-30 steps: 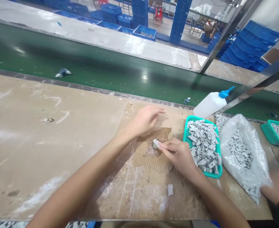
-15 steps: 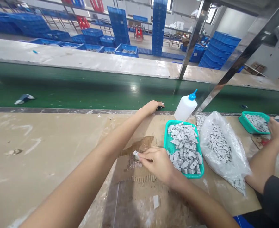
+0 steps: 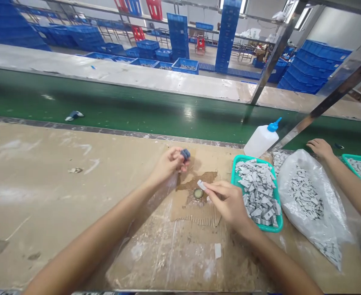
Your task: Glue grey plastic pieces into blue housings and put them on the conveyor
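Note:
Between the fingers of my left hand (image 3: 172, 164) is a small dark blue piece (image 3: 185, 154), held above the table near the belt. My right hand (image 3: 229, 200) pinches a small light grey plastic piece (image 3: 201, 184) by one end. Just below that piece, a small round cap of pale glue-like stuff (image 3: 198, 193) sits on a torn patch of cardboard (image 3: 183, 209). To the right of my right hand stands a green basket (image 3: 280, 221) heaped with similar grey pieces (image 3: 260, 196).
A white squeeze bottle (image 3: 260, 141) with a blue nozzle stands behind the basket. Beside it lies a clear bag (image 3: 330, 221) of grey pieces. A green conveyor belt (image 3: 137, 119) runs across, carrying a blue-and-white piece (image 3: 74, 115). Another person's hand (image 3: 321, 148) reaches to the belt at right.
My left hand has come back from the belt with the dark blue piece. My right hand has lifted the grey piece off the round cap. The other person's hand has moved to the belt.

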`<state>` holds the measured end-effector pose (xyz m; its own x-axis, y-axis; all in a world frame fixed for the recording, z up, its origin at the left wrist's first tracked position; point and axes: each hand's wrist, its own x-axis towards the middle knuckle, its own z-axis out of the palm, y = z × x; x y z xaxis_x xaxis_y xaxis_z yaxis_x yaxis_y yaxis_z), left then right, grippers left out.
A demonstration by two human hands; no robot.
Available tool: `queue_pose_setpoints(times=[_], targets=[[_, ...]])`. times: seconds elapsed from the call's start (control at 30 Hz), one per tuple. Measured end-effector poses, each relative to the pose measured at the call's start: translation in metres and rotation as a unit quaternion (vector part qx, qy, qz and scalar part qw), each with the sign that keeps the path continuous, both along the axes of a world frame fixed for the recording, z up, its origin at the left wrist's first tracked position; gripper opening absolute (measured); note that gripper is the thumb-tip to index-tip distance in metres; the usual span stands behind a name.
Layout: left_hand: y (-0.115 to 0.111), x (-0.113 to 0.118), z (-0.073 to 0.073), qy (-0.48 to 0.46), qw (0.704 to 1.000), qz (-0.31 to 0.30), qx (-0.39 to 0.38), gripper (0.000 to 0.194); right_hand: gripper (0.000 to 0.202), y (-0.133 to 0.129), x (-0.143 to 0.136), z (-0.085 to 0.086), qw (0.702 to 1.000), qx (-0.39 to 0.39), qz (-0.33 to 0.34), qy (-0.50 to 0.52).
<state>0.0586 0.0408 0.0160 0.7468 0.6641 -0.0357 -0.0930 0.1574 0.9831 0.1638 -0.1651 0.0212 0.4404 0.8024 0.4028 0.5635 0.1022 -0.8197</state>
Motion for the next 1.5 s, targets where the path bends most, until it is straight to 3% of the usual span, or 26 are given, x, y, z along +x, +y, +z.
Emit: queue_pose_setpoints(times=[0.13, 0.3, 0.63, 0.9, 1.17, 1.37, 1.5], targets=[[-0.046, -0.036, -0.003, 0.018, 0.986, -0.06, -0.153, 0.053, 0.028, -0.005, -0.001, 0.009, 0.998, 0.067, 0.005, -0.013], [-0.073, -0.041, 0.004, 0.011, 0.988, -0.049, -0.146, 0.038, 0.037, -0.007, -0.002, 0.013, 0.994, 0.1, 0.035, -0.04], [-0.081, -0.042, 0.011, 0.047, 0.993, -0.044, -0.094, 0.02, 0.041, -0.009, 0.0, 0.012, 0.991, 0.079, 0.078, -0.075], [-0.085, -0.047, 0.01, 0.036, 0.996, -0.044, -0.071, 0.022, 0.037, -0.008, 0.0, 0.012, 0.992, 0.045, 0.094, -0.071], [-0.093, -0.048, 0.012, 0.059, 0.996, -0.002, -0.061, 0.022, 0.05, -0.01, 0.004, 0.001, 0.985, 0.024, 0.149, -0.086], [-0.092, -0.049, 0.014, 0.07, 0.996, 0.004, -0.051, 0.022, 0.042, -0.008, 0.005, -0.003, 0.98, 0.003, 0.158, -0.116], [-0.082, -0.051, 0.016, 0.089, 0.995, -0.023, -0.036, 0.024, 0.039, -0.004, 0.002, 0.001, 0.983, -0.024, 0.15, -0.101]])
